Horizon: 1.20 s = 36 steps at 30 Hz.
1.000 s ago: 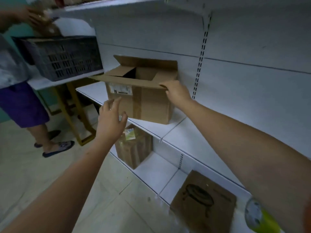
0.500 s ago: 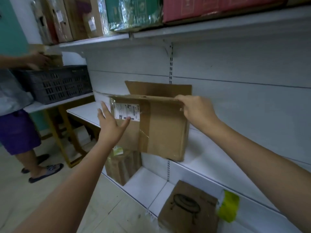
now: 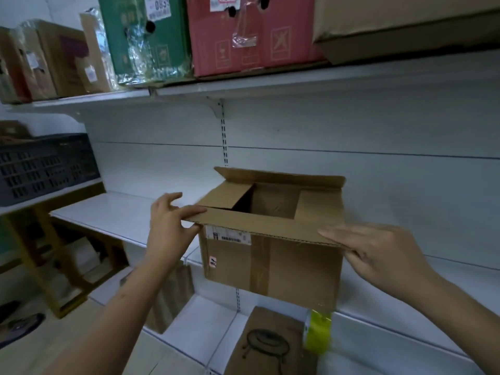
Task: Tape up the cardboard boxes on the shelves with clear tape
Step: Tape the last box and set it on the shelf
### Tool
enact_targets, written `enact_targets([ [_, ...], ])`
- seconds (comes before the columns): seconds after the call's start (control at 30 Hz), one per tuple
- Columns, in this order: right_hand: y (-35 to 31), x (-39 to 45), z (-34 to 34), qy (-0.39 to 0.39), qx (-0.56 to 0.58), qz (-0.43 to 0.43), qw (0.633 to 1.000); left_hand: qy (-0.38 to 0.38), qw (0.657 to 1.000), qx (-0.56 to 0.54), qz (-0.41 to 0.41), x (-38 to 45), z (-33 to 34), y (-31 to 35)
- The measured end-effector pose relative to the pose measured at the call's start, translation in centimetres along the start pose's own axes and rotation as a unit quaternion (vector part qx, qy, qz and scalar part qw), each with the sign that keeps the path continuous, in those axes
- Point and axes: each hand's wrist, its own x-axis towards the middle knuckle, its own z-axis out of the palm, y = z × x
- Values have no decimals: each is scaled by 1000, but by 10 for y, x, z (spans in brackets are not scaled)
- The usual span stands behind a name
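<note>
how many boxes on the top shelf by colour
green box: 1
red box: 1
brown boxes, counting the far-left ones and the right one: 5, though the blurred left cluster is hard to separate
total: about 7

The brown cardboard box [image 3: 270, 255] sat at the white middle shelf's [image 3: 116, 212] front edge, top flaps open, white shipping label on its front. A yellow-green tape roll [image 3: 317, 331] hung below it.
</note>
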Motion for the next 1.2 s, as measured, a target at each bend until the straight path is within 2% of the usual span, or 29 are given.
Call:
enact_targets([
  [0.1, 4, -12, -3, -47, 33, 26, 998, 8, 979, 146, 143, 1, 7, 15],
  [0.17, 7, -16, -3, -63, 78, 65, 993, -36, 974, 129, 185, 0, 11, 26],
  [0.23, 9, -13, -6, -59, 138, 114, 982, -63, 974, 104, 189, 3, 10, 31],
  [0.37, 7, 4, -7, -35, 221, 194, 955, -32, 969, 56, 240, 21, 4, 33],
  [0.47, 9, 19, 0, 16, 207, 203, 957, 42, 972, 63, 223, 35, 9, 45],
  [0.57, 21, 34, 13, 74, 238, 247, 936, 91, 976, 37, 196, 42, 25, 69],
  [0.63, 31, 40, 28, 106, 231, 265, 930, 74, 978, 17, 195, 46, 42, 82],
  [0.7, 42, 43, 45, 113, 195, 290, 930, -3, 984, -17, 179, 47, 62, 90],
  [0.8, 57, 41, 64, 51, 101, 326, 939, -124, 978, 2, 170, 40, 95, 91],
  [0.9, 78, 39, 72, -60, 86, 346, 932, -100, 979, 41, 176, 32, 110, 88],
  [0.97, 93, 40, 76, -115, 152, 347, 918, -80, 982, 33, 170, 33, 113, 88],
  [1.03, 101, 38, 80, -100, 233, 346, 903, -81, 981, 26, 175, 36, 116, 86],
  [1.1, 102, 35, 85, -74, 231, 334, 911, -82, 979, 7, 186, 40, 119, 83],
  [1.2, 99, 22, 93, -83, 259, 335, 902, -81, 974, -22, 210, 47, 120, 78],
])
